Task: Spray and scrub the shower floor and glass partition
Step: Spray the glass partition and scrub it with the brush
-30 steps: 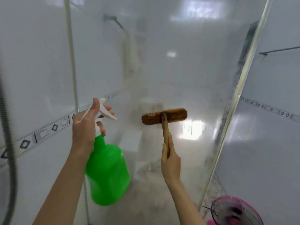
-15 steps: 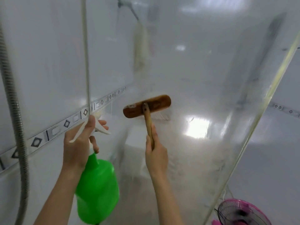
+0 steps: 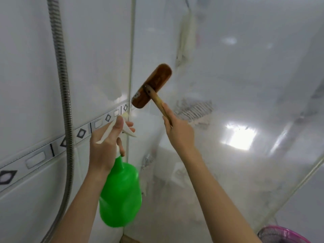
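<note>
Nearest the camera, two bare forearms reach up from the lower edge. The left hand [image 3: 107,146] grips the top of a spray bottle [image 3: 121,195]. Its fingers are curled round the narrow neck and white trigger head, with the thumb laid up along the top of the nozzle. The bottle hangs below the fist. It is smooth bright green plastic, with a bulbous body tapering to a slim neck, and its lower edge is blurred.

A little further out, the right hand [image 3: 180,132] is wrapped tightly round the pale, round wooden handle of a scrubbing brush [image 3: 152,86]. The brush head is an oblong of dark varnished wood with rounded ends, tilted on a diagonal, and its back faces the camera. The bristles are hidden, so it only seems to be pressed against the glass partition [image 3: 236,95]. Its lower end sits just beside the thin vertical metal strip [image 3: 131,50] at the glass's left edge.

The glass fills the centre and right. It is cloudy and glossy and carries a bright square reflection. Faint grey streaks show right of the handle.

On the left stands a wall of shiny white tiles [image 3: 26,67], crossed by a slanting border band [image 3: 40,156] of diamond and rectangle motifs. A ribbed metal shower hose [image 3: 64,102] hangs in front of it. In the bottom right corner, a pink fan guard [image 3: 284,234] shows.
</note>
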`<action>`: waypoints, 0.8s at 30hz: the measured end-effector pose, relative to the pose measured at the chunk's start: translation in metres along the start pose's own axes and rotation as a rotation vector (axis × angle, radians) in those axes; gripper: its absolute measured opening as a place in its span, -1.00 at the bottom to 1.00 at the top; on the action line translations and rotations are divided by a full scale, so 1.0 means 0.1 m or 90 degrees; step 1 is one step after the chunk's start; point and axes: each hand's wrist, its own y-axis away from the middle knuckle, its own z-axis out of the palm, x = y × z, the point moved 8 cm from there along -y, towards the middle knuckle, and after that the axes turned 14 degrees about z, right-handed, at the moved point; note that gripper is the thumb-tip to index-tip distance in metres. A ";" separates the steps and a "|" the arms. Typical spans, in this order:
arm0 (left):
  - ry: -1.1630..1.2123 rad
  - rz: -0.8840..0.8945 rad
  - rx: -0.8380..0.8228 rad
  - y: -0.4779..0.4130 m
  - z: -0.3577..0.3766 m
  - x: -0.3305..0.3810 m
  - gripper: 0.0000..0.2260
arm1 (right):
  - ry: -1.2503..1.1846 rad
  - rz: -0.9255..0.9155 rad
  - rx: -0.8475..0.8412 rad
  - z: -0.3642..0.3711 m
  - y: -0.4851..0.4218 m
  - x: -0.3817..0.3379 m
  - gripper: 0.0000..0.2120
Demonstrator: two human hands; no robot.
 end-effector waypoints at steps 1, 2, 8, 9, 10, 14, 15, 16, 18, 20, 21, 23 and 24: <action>-0.001 0.003 0.000 0.00 0.00 0.00 -0.56 | 0.011 -0.012 0.010 -0.01 -0.06 -0.01 -0.53; -0.002 0.004 -0.001 0.00 0.00 0.01 -0.56 | 0.020 -0.007 0.022 -0.01 -0.03 0.11 -0.53; 0.008 -0.002 -0.004 -0.04 -0.02 -0.03 -0.56 | -0.007 0.186 0.012 -0.18 1.05 1.35 -0.50; 0.012 -0.005 -0.003 -0.04 -0.01 -0.04 -0.56 | -0.014 0.180 0.029 -0.25 0.97 1.31 -0.50; 0.011 -0.004 -0.006 -0.04 0.01 -0.04 -0.55 | -0.042 0.169 0.047 -0.34 0.80 1.17 -0.51; 0.013 0.006 -0.002 -0.01 0.13 0.00 -0.56 | -0.088 0.001 0.135 -0.81 -0.28 0.14 -0.53; 0.016 0.005 0.002 -0.01 0.17 0.00 -0.57 | -0.068 -0.030 0.135 -0.91 -0.49 -0.10 -0.54; 0.016 0.003 0.005 0.00 0.20 0.01 -0.57 | -0.048 -0.050 0.133 -0.96 -0.62 -0.23 -0.54; 0.012 0.001 0.005 0.01 0.27 0.03 -0.58 | -0.026 -0.060 0.133 -0.93 -0.60 -0.14 -0.54; 0.019 0.003 0.000 0.03 0.36 0.06 -0.60 | -0.054 -0.030 0.137 -0.80 -0.21 0.39 -0.53; 0.027 0.001 -0.001 0.05 0.40 0.08 -0.60 | -0.070 -0.001 0.129 -0.68 0.08 0.75 -0.53; 0.037 -0.001 -0.004 0.07 0.47 0.11 -0.58 | -0.086 0.101 0.080 -0.51 0.72 1.36 -0.51; 0.038 0.000 -0.007 0.10 0.50 0.13 -0.57 | -0.090 0.136 0.081 -0.51 0.92 1.54 -0.51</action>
